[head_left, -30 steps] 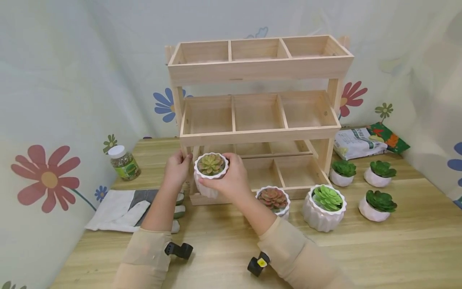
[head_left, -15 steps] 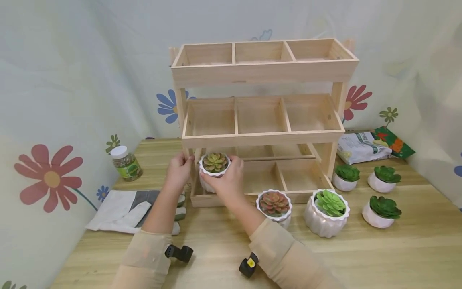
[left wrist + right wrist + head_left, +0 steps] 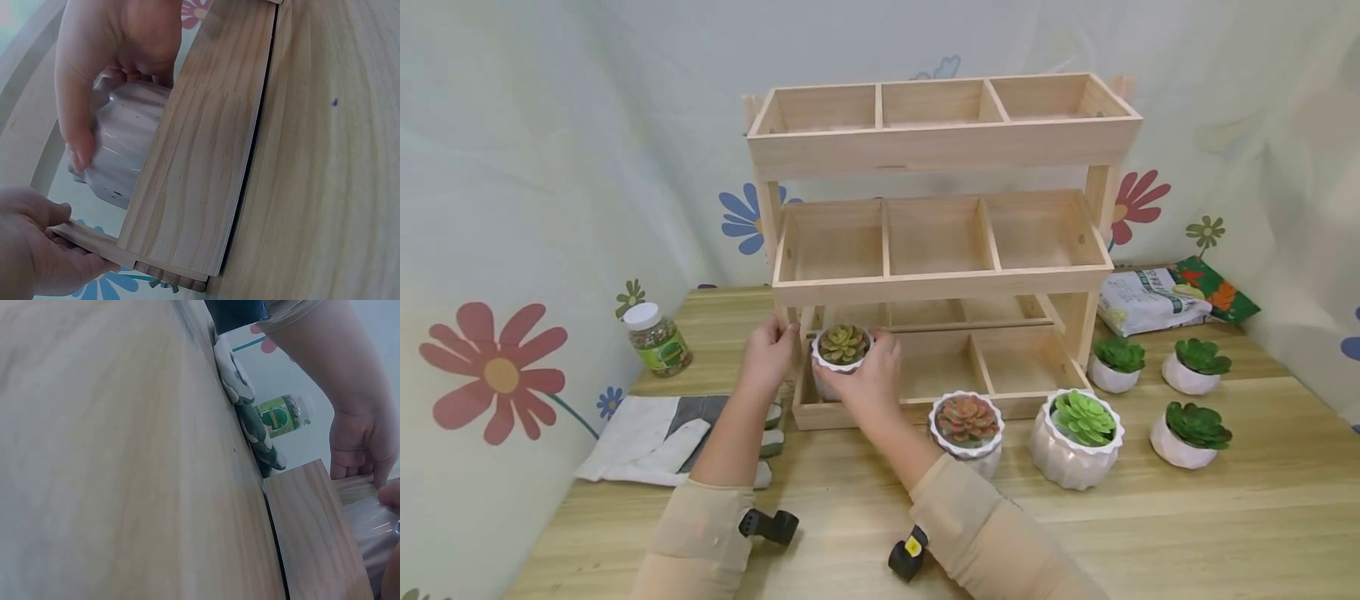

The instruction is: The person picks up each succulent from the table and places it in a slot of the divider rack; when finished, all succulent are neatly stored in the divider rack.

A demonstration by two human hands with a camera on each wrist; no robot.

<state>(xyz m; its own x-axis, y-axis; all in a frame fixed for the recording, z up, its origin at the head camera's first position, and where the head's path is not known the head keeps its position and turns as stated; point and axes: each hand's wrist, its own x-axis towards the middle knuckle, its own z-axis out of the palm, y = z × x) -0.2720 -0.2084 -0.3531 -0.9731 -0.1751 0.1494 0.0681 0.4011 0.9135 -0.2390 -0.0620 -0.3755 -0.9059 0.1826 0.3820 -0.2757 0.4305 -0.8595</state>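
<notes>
Left of centre in the head view, the right hand (image 3: 872, 375) has its fingers curved round a potted plant (image 3: 841, 347), lowered partly into the left compartment of the rack's (image 3: 940, 288) bottom tray (image 3: 842, 417); contact with the floor is hidden. The left hand (image 3: 767, 360) pinches the tray's left end. At lower right, a red plant (image 3: 967, 421) and green plant (image 3: 1081, 421) stand on the counter (image 3: 1240, 525).
</notes>
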